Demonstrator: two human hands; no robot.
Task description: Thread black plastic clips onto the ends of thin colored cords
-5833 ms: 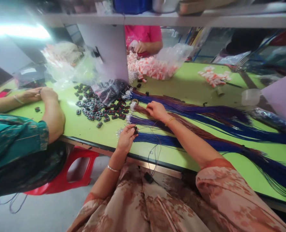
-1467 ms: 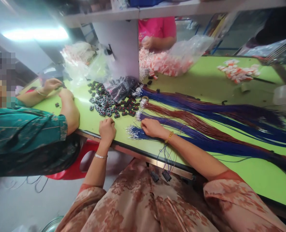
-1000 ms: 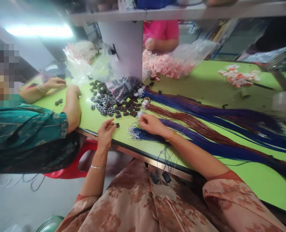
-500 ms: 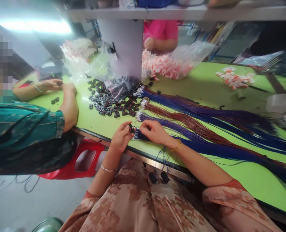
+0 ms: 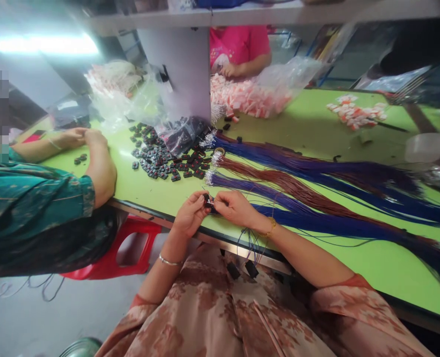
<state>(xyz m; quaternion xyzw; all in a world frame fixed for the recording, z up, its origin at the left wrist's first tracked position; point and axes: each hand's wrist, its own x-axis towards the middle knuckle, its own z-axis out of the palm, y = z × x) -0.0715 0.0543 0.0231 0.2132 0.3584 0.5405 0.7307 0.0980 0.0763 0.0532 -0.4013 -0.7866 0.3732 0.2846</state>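
My left hand [image 5: 190, 214] pinches a small black connector [image 5: 207, 200] above the table's front edge. Close against its right side, my right hand [image 5: 236, 207] has its fingers pressed together on a thin wire whose end is hidden at the connector. Beyond my hands lies a pile of black connectors [image 5: 160, 156]. Bundles of blue wires [image 5: 316, 218] and reddish-brown wires [image 5: 279, 177] stretch to the right, their silvery ends near my hands. Two black connectors [image 5: 251, 269] hang on wires below the table edge, in front of my lap.
At the left, a person's bent arm [image 5: 102, 171] rests on the green table [image 5: 398, 277], above a red stool [image 5: 141, 248]. Across the table another person's hands [image 5: 230, 69] are at a pink-and-white pile [image 5: 257, 96]. A shelf [image 5: 279, 16] spans above.
My right hand has moved in against the connector held by my left hand, closing the gap between them. The view has shifted slightly. The left person's hands have come together.
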